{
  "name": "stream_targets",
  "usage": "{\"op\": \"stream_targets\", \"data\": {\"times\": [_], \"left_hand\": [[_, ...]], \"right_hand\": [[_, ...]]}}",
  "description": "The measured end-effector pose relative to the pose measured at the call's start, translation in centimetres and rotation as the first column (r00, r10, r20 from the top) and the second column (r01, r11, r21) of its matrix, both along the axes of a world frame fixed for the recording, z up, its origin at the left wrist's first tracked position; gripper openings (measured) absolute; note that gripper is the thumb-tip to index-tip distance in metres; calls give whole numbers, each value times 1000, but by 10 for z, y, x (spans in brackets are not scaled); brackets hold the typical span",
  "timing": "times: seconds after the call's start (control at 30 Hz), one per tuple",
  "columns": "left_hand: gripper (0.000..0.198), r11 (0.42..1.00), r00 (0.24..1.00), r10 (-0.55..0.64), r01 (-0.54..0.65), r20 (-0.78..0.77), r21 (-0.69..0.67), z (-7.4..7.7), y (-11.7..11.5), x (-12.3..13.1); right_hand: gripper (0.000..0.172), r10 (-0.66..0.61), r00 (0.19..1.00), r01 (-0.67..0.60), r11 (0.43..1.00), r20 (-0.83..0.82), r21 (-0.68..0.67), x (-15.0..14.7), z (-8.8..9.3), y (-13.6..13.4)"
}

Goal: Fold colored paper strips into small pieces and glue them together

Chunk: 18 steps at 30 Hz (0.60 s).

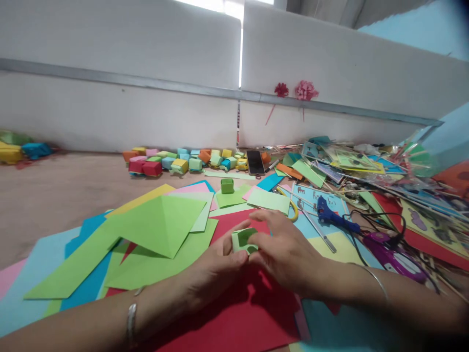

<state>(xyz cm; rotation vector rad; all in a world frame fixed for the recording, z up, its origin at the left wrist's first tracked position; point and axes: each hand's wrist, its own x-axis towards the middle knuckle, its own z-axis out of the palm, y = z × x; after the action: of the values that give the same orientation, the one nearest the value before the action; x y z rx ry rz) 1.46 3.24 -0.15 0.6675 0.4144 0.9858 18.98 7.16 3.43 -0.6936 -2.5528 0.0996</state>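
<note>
A small folded light-green paper box [244, 240] is pinched between both hands above a red paper sheet [252, 313]. My left hand [218, 269] closes on the box from the left, thumb up against its side. My right hand [284, 249] grips it from the right, fingers curled over its top edge. Each wrist wears a thin bangle. Only part of the box shows between the fingers.
Green [161, 227], blue, yellow and pink paper sheets lie spread about. A finished green box [227, 185] stands further back. Several coloured paper boxes [179, 161] line the wall beside a phone [255, 162]. A blue glue gun [331, 215], purple scissors [388, 252] and craft clutter fill the right.
</note>
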Motion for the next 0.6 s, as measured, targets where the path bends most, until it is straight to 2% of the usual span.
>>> {"op": "stream_targets", "data": {"times": [0.1, 0.27, 0.43, 0.5, 0.6], "left_hand": [[65, 1000, 1000, 15, -15, 23, -23, 2, 0, -1], [76, 996, 1000, 22, -22, 4, -90, 0, 1, -1], [80, 995, 999, -21, 24, 27, -95, -1, 1, -3], [73, 992, 998, -19, 26, 57, -124, -2, 3, -4], [47, 965, 992, 8, 25, 125, -262, -2, 8, -6]], "right_hand": [[15, 89, 995, -92, 992, -36, -85, 0, -9, 1], [7, 71, 986, -97, 980, -148, -176, -2, -23, 6], [9, 105, 981, -138, 968, -162, -209, -1, -24, 8], [5, 101, 983, -134, 964, -151, -229, 0, -22, 9], [7, 64, 986, -102, 962, -157, -253, 2, -17, 12]]}}
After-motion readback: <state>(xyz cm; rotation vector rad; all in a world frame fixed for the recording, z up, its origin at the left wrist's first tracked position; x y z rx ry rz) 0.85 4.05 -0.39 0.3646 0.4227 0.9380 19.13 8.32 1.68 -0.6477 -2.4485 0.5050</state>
